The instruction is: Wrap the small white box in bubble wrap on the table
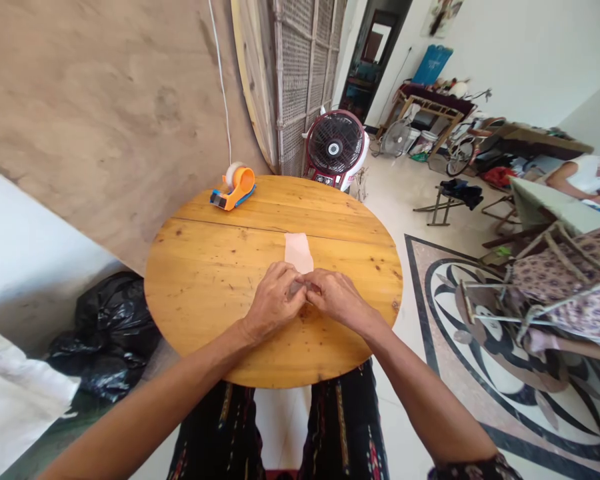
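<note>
A pale pink strip (298, 251), of paper or cloth, lies flat on the round wooden table (205, 280) with its far end bare. Over its near end, my left hand (276, 293) and my right hand (336, 293) meet, fingertips almost touching. Both hands are closed in a pinch, thumbs toward me, and the strip's near end disappears beneath them. The fingers cover most of what is between them. Toward the table's far left edge stands an orange and blue tape dispenser (235, 190) with a roll of clear tape.
Behind the table stands a dark red and white fan (335, 143). Black plastic bags (113, 333) lie on the floor at left, beside a white sack (15, 387). On the right, a person (580, 180) sits at another table, near a stool (445, 200) and a patterned cloth (570, 267).
</note>
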Tool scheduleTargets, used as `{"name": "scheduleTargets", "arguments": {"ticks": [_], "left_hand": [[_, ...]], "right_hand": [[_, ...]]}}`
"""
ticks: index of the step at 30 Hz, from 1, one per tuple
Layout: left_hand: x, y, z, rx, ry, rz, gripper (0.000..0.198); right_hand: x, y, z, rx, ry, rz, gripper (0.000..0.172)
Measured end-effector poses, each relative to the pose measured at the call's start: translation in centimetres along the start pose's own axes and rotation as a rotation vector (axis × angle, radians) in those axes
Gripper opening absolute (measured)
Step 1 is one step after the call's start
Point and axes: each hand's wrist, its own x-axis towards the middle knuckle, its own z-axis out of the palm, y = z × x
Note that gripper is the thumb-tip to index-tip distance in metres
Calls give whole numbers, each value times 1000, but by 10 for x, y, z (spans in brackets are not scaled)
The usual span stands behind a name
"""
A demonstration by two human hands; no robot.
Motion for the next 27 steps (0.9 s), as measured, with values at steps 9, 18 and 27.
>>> {"name": "scheduleTargets", "arguments": {"ticks": [9,18,27], "left_hand": [[-1,-6,3,23,-53,41,10],[0,-6,9,59,7,53,11],[0,-4,8,128,27,77,16]], "right_hand": [[3,2,-14,101,-82,-58,14],[11,20,-18,330,-73,-43,25],[58,-3,-20,-258,189,157,34]]}}
